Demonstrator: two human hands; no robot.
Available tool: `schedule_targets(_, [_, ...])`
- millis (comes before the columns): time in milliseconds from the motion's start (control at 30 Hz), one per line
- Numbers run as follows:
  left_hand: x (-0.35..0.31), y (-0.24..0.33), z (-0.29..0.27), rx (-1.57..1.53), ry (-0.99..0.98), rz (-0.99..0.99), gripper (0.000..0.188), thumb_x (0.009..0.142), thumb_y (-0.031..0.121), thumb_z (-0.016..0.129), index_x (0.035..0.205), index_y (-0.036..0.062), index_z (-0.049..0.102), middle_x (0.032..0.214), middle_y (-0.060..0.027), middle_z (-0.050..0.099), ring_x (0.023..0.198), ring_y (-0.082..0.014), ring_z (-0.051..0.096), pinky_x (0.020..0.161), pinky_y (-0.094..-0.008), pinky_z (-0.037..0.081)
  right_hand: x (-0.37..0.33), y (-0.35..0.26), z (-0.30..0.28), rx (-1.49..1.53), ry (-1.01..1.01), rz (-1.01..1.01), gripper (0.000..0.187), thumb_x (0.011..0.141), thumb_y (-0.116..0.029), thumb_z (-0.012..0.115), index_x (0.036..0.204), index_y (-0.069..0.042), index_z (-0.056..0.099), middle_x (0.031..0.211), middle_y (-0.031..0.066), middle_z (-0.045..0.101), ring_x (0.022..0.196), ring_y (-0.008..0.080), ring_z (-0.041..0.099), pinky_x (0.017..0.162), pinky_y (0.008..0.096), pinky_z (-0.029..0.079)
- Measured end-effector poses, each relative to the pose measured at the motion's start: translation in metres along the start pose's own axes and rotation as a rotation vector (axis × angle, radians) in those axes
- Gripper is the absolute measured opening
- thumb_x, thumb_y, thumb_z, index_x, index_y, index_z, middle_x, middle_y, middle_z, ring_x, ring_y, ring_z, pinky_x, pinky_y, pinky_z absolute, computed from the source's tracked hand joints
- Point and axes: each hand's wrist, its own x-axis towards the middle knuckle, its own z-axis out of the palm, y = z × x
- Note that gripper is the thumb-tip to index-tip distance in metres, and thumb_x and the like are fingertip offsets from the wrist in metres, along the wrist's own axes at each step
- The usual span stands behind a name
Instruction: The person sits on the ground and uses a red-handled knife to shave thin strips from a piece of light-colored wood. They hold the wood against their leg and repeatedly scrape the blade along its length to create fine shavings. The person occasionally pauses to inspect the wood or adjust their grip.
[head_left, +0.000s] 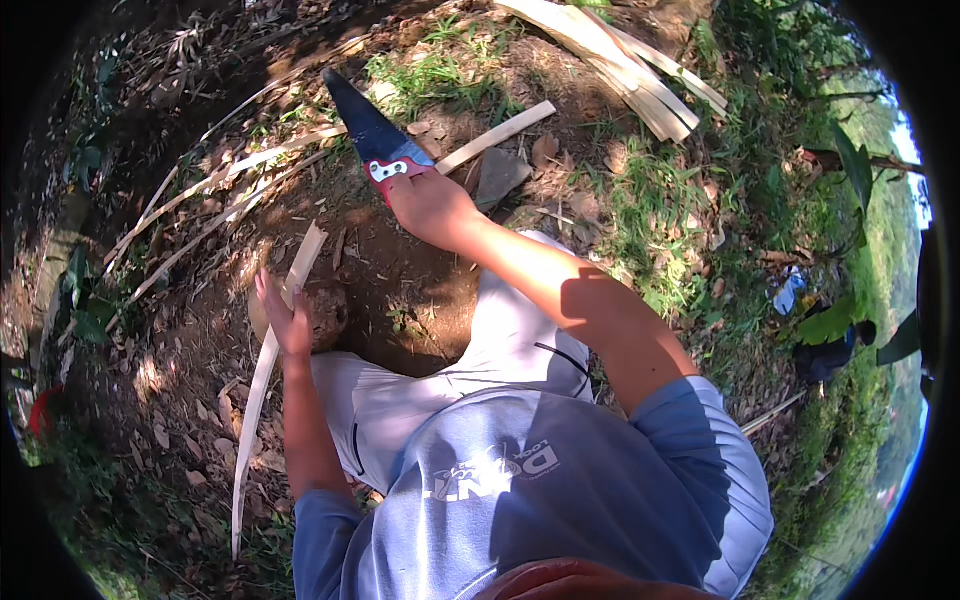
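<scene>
My right hand [432,207] is closed round the red handle of a hand saw [375,128]. Its dark blade points up and to the left, over the ground and apart from any wood. On the left, a long pale wooden strip [257,395] runs lengthwise past a round piece of wood [328,312]. My left hand [287,318] lies across this strip, fingers stretched out flat and thumb apart. The strip's far end looks ragged and sticks out beyond my fingers.
Several pale split strips [640,85] lie heaped at the far right. A short strip [500,135] and a grey stone [502,178] are near the saw. Long thin strips [215,180] stretch across the left. A person [832,350] is at the right among plants.
</scene>
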Motion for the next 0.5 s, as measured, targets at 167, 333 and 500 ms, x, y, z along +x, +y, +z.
schedule_targets(167, [0.027, 0.118, 0.002, -0.215, -0.026, 0.135, 0.060, 0.110, 0.019, 0.054, 0.164, -0.0007, 0.037, 0.172, -0.0270, 0.032, 0.166, -0.0382, 0.017, 0.133, -0.0508, 0.013, 0.015, 0.045, 0.039, -0.676, -0.207, -0.372, 0.036, 0.099, -0.015, 0.055, 0.122, 0.008, 0.070, 0.106, 0.0239, 0.073, 0.092, 0.0383, 0.071, 0.076, 0.0511, 0.056])
schedule_targets(333, [0.030, 0.228, 0.008, -0.646, -0.096, 0.164, 0.051, 0.101, 0.001, 0.064, 0.151, 0.0006, 0.053, 0.155, -0.0215, 0.056, 0.142, -0.0246, 0.056, 0.124, -0.0410, 0.034, 0.009, 0.030, 0.046, -0.995, -0.182, -0.416, 0.027, 0.093, -0.018, 0.064, 0.106, 0.002, 0.078, 0.105, 0.0179, 0.072, 0.085, 0.0310, 0.069, 0.068, 0.0411, 0.049])
schedule_targets(500, [0.013, 0.319, 0.022, -0.696, -0.306, 0.166, 0.056, 0.092, -0.004, 0.077, 0.143, 0.0023, 0.056, 0.095, 0.0019, 0.056, 0.094, -0.0102, 0.056, 0.105, -0.0297, 0.045, -0.007, 0.012, -0.013, -0.143, -0.417, 0.031, 0.028, 0.094, -0.022, 0.065, 0.110, -0.002, 0.079, 0.109, 0.0154, 0.073, 0.092, 0.0302, 0.071, 0.073, 0.0412, 0.050])
